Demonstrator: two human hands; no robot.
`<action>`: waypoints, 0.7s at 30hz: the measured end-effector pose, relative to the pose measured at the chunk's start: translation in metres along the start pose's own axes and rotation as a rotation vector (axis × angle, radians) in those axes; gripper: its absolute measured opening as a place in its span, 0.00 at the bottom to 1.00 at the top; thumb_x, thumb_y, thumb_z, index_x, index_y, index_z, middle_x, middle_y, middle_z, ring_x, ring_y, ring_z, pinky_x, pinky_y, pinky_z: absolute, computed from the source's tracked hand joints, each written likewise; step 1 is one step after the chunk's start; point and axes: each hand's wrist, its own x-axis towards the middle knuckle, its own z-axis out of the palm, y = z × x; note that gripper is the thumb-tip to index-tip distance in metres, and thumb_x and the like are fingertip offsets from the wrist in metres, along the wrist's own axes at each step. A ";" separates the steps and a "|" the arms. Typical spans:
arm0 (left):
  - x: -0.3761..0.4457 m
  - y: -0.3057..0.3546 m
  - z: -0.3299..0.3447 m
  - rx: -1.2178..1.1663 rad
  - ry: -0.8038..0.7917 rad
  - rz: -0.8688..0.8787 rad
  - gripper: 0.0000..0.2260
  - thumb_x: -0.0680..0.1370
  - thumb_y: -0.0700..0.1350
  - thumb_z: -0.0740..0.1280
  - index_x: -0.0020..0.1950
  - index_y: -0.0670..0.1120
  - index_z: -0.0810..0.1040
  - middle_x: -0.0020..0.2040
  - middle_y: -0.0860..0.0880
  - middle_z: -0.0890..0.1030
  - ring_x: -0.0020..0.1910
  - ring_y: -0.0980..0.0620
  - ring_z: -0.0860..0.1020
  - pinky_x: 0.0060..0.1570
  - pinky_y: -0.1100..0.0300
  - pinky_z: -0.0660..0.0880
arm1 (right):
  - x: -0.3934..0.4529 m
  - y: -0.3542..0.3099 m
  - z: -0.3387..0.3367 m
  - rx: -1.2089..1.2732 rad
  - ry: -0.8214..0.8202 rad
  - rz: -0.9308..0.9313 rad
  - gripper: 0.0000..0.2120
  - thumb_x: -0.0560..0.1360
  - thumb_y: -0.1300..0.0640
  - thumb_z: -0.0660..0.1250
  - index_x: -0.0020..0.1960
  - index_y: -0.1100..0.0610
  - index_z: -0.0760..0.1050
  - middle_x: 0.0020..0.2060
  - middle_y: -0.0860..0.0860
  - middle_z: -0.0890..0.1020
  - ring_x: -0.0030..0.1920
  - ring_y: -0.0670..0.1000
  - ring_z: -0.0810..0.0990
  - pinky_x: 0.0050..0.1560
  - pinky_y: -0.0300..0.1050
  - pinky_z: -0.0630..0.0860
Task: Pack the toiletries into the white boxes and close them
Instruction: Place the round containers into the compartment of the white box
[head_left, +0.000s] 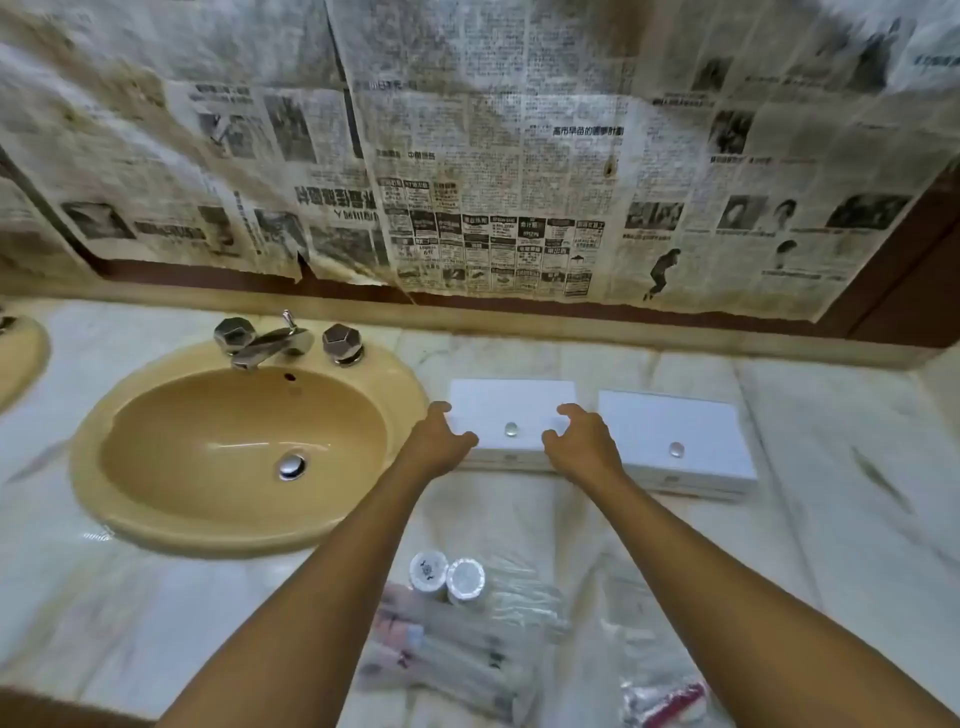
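Two white boxes sit side by side on the marble counter (831, 415), both with lids down, each with one small clear knob on top: the left box (511, 402) just right of the sink (156, 415), the right box (670, 426) just beside it. Both hands reach to the left box; the left hand (439, 441) curls its fingers over the lid's left end, and the right hand (582, 439) curls over its right end, gripping it at each side. Nearer the person lie the toiletries: two small round white-capped containers (447, 574) touching each other, several clear-wrapped tubes (452, 660) in a heap below them, and one wrapped red item (670, 701) apart at the lower right. One faucet (272, 343) with two faceted handles stands behind the basin. Newspaper (493, 156) covers the wall.
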 end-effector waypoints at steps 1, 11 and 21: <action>0.000 -0.001 0.000 -0.014 -0.014 0.005 0.29 0.77 0.47 0.67 0.75 0.45 0.60 0.67 0.41 0.72 0.55 0.46 0.74 0.49 0.60 0.69 | -0.001 -0.001 0.001 -0.011 -0.003 0.007 0.23 0.77 0.54 0.60 0.72 0.53 0.64 0.68 0.57 0.69 0.62 0.58 0.74 0.60 0.48 0.72; -0.005 -0.023 -0.002 -0.038 -0.071 0.088 0.26 0.78 0.49 0.67 0.73 0.49 0.63 0.70 0.46 0.70 0.56 0.51 0.71 0.53 0.59 0.69 | -0.011 0.002 0.023 0.058 0.064 0.015 0.24 0.77 0.55 0.61 0.73 0.54 0.64 0.70 0.56 0.66 0.66 0.57 0.70 0.62 0.50 0.70; -0.043 -0.058 -0.014 -0.008 -0.142 0.108 0.24 0.77 0.51 0.67 0.72 0.52 0.65 0.68 0.49 0.72 0.55 0.54 0.72 0.53 0.59 0.70 | -0.065 0.022 0.051 0.140 0.134 0.042 0.23 0.77 0.54 0.62 0.72 0.50 0.65 0.74 0.50 0.61 0.72 0.52 0.63 0.64 0.47 0.67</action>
